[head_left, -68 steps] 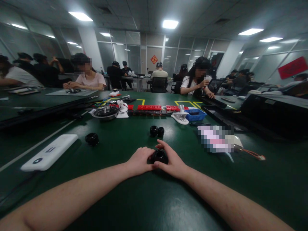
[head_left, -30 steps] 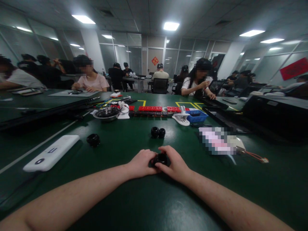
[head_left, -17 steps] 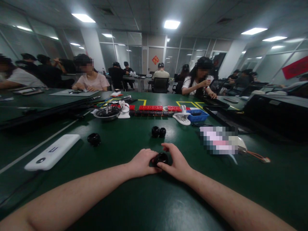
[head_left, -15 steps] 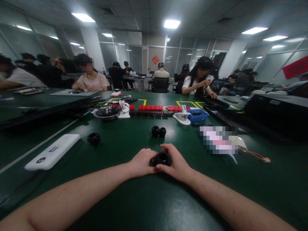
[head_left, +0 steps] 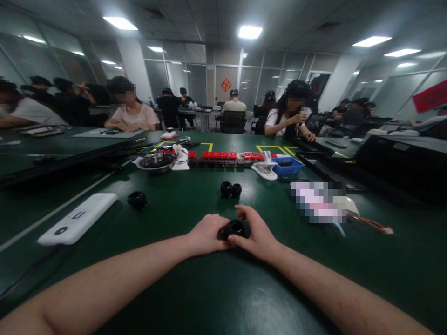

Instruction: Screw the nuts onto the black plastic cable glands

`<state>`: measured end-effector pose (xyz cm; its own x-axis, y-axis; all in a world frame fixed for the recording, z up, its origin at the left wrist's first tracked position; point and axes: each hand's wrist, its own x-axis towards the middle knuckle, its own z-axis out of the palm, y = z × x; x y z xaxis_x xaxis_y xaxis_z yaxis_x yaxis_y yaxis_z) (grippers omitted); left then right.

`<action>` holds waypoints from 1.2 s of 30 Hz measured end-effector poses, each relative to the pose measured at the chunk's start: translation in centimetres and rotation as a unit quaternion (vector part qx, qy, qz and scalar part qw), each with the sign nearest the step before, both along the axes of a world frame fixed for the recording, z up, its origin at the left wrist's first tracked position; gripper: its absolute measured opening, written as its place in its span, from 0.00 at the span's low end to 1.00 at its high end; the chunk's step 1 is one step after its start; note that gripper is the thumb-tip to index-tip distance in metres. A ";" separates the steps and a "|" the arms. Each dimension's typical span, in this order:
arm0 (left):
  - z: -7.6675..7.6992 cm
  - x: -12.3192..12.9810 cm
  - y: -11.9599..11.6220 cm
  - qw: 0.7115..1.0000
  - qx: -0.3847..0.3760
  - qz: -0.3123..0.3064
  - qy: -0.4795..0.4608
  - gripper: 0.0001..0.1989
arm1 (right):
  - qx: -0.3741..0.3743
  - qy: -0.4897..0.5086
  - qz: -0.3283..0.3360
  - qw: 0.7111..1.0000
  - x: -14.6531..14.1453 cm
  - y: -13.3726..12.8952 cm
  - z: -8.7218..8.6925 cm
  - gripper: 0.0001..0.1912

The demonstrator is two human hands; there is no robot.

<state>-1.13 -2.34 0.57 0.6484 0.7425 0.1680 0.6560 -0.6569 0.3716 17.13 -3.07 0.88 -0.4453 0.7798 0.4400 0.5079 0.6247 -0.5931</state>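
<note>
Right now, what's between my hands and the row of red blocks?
Two black round pieces, side by side, then a dark strip, in the head view.

Both your bare forearms (head_left: 132, 270) reach in from the lower corners, converging in front of you. Your bare left hand (head_left: 206, 234) sits knuckles up, fingers curled inward; your bare right hand (head_left: 256, 232) cups towards it, forefinger arched high, thumb pointing across.

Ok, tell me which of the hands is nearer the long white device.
Left. The left hand is to the right of the long white device, touching a black round part; the right hand is farther right, at that part's other side.
</note>
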 end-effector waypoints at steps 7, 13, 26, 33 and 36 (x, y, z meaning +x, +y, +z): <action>-0.1 0.0 0.1 1.000 0.003 0.004 -0.001 0.14 | -0.025 0.028 0.099 0.994 0.3 -0.1 -0.1 0.33; -0.1 0.1 0.1 1.000 0.003 0.002 0.002 0.15 | -0.011 0.022 0.054 0.998 0.3 -0.1 0.0 0.34; -0.1 0.0 0.1 1.000 0.004 0.002 0.007 0.14 | -0.016 0.029 0.107 0.994 0.1 -0.4 -0.1 0.36; 0.0 0.1 0.0 1.000 0.000 0.003 0.009 0.12 | -0.025 0.002 0.027 0.999 -0.3 -0.2 -0.4 0.34; 0.1 0.2 0.0 1.000 0.003 0.008 0.013 0.12 | -0.017 0.006 0.071 0.997 -0.1 -0.3 -0.3 0.32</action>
